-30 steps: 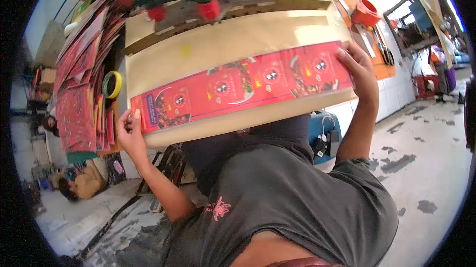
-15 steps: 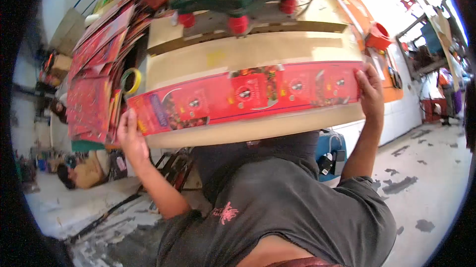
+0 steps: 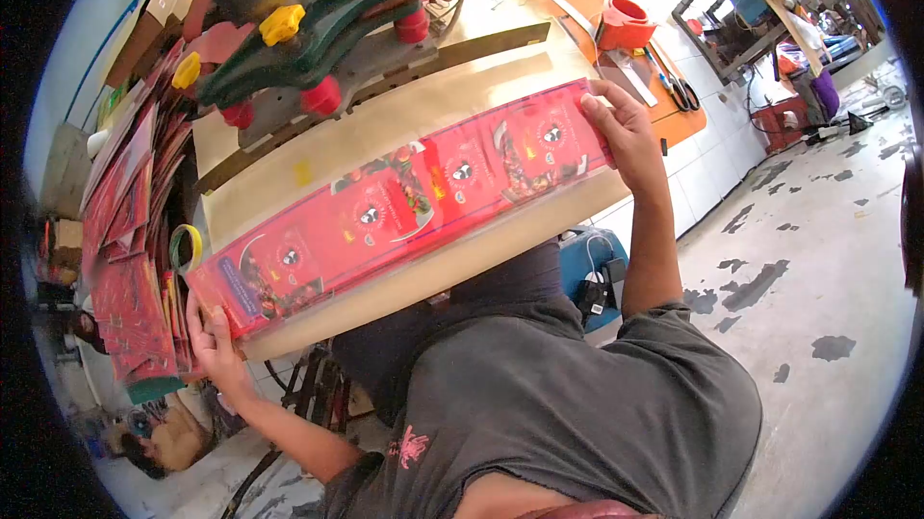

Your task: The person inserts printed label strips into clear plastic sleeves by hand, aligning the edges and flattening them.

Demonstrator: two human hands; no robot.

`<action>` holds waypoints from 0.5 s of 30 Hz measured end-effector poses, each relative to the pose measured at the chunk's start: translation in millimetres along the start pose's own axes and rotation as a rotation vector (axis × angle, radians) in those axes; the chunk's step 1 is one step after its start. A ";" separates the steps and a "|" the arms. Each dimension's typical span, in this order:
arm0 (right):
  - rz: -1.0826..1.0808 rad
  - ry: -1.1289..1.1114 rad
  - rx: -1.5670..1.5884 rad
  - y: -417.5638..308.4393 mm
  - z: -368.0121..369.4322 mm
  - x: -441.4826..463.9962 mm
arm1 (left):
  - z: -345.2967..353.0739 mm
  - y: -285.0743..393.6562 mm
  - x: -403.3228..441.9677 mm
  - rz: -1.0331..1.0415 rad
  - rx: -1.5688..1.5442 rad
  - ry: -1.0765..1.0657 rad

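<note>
A long red printed packaging sheet [image 3: 371,216] with food pictures and round logos stretches between my hands, over a tan work board [image 3: 452,273]. My left hand [image 3: 218,350] pinches its left end by the near corner. Its right end is gripped by my right hand [image 3: 626,134], thumb on top. Beyond the board stands a machine with a dark green clamp bar [image 3: 318,33], yellow knobs [image 3: 282,25] and red feet [image 3: 320,95]. Whether the sheet lies flat on the board or hovers just above it, I cannot tell.
A tall heap of red printed sheets [image 3: 125,269] stands at the left, with a yellow tape roll [image 3: 187,247] beside it. On the orange tabletop [image 3: 679,124] at the right are a red tape dispenser [image 3: 624,23] and scissors [image 3: 681,90]. Another person [image 3: 173,437] is at lower left.
My view has turned, so the board, machine and sheet now slant up to the right. Both hands keep hold of the sheet's ends.
</note>
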State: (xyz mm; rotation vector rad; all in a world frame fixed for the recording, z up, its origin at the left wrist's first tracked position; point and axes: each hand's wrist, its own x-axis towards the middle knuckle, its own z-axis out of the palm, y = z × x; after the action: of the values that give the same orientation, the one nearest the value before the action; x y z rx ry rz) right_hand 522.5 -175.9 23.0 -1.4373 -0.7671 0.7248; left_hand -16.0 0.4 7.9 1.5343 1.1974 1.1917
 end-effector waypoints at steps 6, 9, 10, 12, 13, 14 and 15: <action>-0.040 0.058 0.191 17.6 -9.7 13.7 | 3.7 8.9 -4.0 -0.103 -0.235 -0.065; 0.088 -0.020 0.299 9.4 -19.6 9.3 | -3.6 -5.2 5.4 -0.178 -0.326 0.073; 0.066 -0.092 0.341 5.1 -20.6 8.5 | -10.5 -13.0 8.9 -0.168 -0.362 0.051; 0.051 -0.067 0.368 8.3 -16.1 6.4 | -15.6 -24.6 11.0 -0.161 -0.384 0.076; 0.035 -0.035 0.391 9.1 -13.8 5.3 | -16.6 -28.1 12.1 -0.156 -0.408 0.094; 0.036 -0.035 0.391 7.7 -11.8 4.0 | -16.9 -31.0 12.8 -0.157 -0.408 0.094; 0.044 -0.016 0.391 4.9 -10.1 2.4 | -16.2 -32.4 13.0 -0.148 -0.435 0.122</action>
State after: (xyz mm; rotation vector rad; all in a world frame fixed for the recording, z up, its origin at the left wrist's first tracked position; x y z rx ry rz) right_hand 532.2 -179.7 18.3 -1.0972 -0.5689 0.8676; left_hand -36.7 20.5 -17.6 1.0467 1.0241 1.3549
